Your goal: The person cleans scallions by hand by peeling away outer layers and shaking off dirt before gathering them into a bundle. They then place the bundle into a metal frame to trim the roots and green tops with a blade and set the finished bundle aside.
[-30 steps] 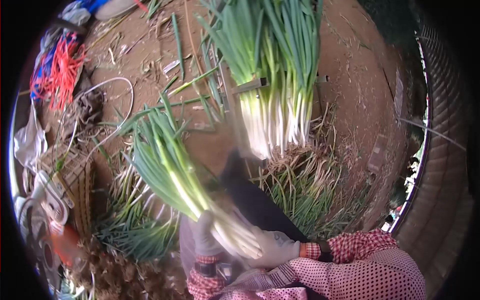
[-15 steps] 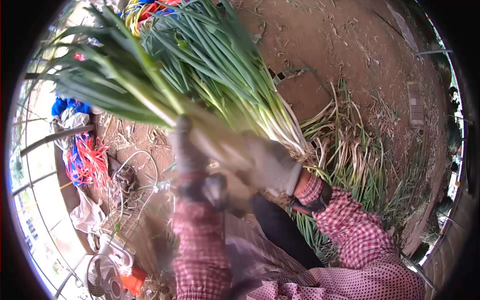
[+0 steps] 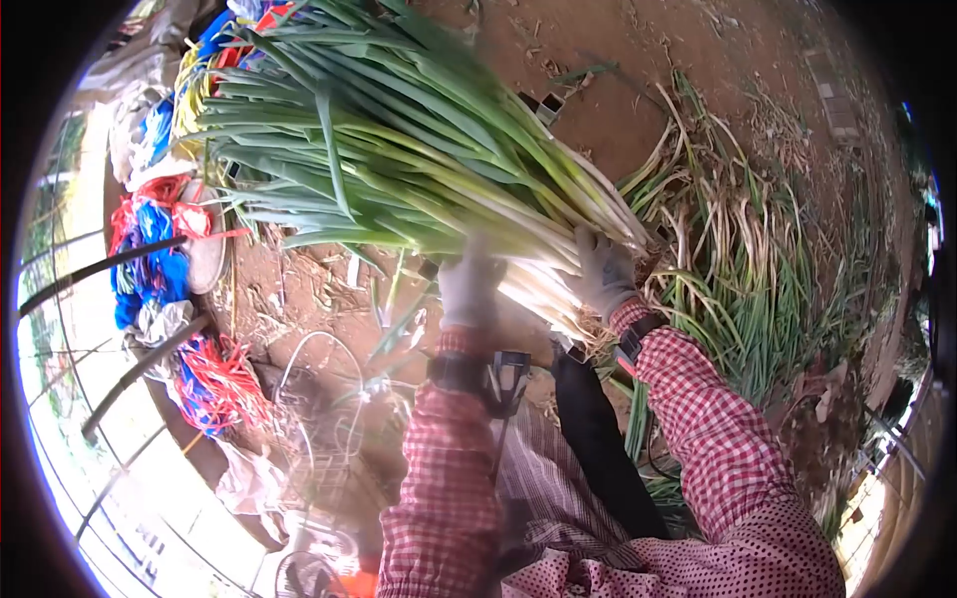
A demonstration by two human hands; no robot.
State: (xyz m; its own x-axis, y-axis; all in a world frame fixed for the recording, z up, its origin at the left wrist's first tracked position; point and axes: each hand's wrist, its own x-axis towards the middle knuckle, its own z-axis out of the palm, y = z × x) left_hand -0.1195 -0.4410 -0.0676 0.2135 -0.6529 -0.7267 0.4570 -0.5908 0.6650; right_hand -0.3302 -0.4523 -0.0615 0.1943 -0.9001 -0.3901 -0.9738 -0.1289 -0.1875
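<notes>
Head view, starting at nine o'clock: a tangle of red and blue strips (image 3: 219,384) hangs beside the brown ground (image 3: 284,279), off to the side, which seems to leave the working space free of it. Toward ten o'clock the leafy tops of the long green onions (image 3: 399,164) fan out, and the whole heap slants down across the middle, so the white root ends come together around three to four o'clock, near the person. Lying that way round, the stiff pale ends look like the handy part to line up, while the floppy leaves can spread freely. Close to the centre, the gloved left hand (image 3: 471,287) meets the lower edge of the stalks, perhaps to support them; it is blurred, and I can't tell how far its fingers are closed or whether it grips. Above the heap, at one o'clock, a metal bracket (image 3: 546,110) pokes out, likely there to keep the stalks from sprawling. Just right of centre, the gloved right hand (image 3: 605,274) has its fingers half bent over the white ends, neither flat nor clenched; whether it grips or merely presses, I can't tell. Past it, around two o'clock, loose stalks (image 3: 738,239) lie in a messier pile, apparently kept separate from the neater heap.
</notes>
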